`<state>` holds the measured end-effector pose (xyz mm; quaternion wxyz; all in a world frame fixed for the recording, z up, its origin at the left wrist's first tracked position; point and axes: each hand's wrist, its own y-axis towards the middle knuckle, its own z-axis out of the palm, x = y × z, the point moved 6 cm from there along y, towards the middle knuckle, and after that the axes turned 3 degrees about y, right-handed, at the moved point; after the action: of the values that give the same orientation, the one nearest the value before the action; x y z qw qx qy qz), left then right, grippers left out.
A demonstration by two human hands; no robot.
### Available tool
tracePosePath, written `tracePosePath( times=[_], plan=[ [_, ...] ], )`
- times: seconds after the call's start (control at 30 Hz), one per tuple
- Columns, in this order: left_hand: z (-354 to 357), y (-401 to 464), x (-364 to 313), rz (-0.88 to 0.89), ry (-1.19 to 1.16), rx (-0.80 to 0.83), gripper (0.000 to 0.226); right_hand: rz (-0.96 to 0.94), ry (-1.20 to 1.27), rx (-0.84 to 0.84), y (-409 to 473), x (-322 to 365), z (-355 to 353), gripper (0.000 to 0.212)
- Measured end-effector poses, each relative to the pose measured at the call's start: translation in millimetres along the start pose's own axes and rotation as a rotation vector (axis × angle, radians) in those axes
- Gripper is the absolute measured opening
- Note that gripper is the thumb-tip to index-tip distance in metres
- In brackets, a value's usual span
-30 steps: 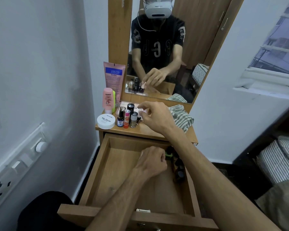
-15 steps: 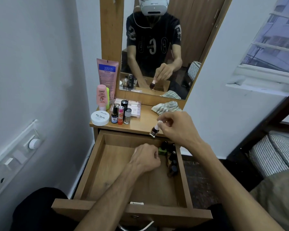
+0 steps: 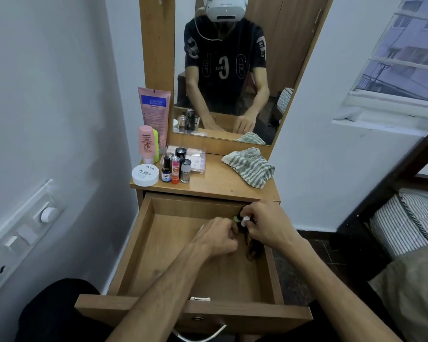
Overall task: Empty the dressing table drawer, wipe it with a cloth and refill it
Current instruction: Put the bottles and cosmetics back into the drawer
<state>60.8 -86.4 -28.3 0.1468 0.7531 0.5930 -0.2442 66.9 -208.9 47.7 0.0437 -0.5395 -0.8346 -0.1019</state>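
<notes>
While the left hand (image 3: 220, 236) curls among bottles (image 3: 251, 250) in the drawer (image 3: 143, 245), the right hand (image 3: 267, 227) pinches 1 white-capped bottle (image 3: 244, 221).

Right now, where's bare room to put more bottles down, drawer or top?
Drawer: the left and front floor is bare; the right rear corner is crowded with both hands and small bottles. Tabletop: a bare strip runs between the nail polish cluster and the striped cloth, out to the front edge.

A bedroom in a home: a wooden dressing table (image 3: 223, 186) with a tall mirror (image 3: 235, 70) stands in a corner between white walls, cosmetics (image 3: 173, 169) clustered on top. A striped mattress (image 3: 410, 218) lies at the right under a window (image 3: 403, 53), and a switchboard (image 3: 17, 233) is on the left wall.
</notes>
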Motion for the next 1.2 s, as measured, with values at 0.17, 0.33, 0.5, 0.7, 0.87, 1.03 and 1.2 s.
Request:
tracePosePath(
  times=[0.17,0.33,0.5,0.7,0.87,1.03,1.2],
  plan=[
    [4,-2,-5,0.015,0.011,0.043,0.009,-0.006,-0.012,-0.034,0,-6,11,0.021],
    [5,2,-2,0.014,0.010,0.053,0.013,-0.012,-0.003,-0.089,-1,-5,8,0.018],
    [5,3,-3,0.040,0.028,0.028,0.015,0.006,0.174,-0.321,4,22,-35,0.009],
    [-14,-2,-4,0.023,0.033,-0.142,0.007,-0.057,0.352,-0.400,56,92,-61,0.027],
    [-11,1,3,0.023,0.067,-0.230,0.020,0.031,0.380,-0.285,98,115,-39,0.049],
    [-9,6,5,0.035,0.057,-0.195,0.024,0.057,0.404,-0.303,103,112,-32,0.019],
    [-20,-2,2,0.002,0.033,-0.209,0.012,0.065,0.481,-0.318,86,87,-39,0.009]
  ],
)
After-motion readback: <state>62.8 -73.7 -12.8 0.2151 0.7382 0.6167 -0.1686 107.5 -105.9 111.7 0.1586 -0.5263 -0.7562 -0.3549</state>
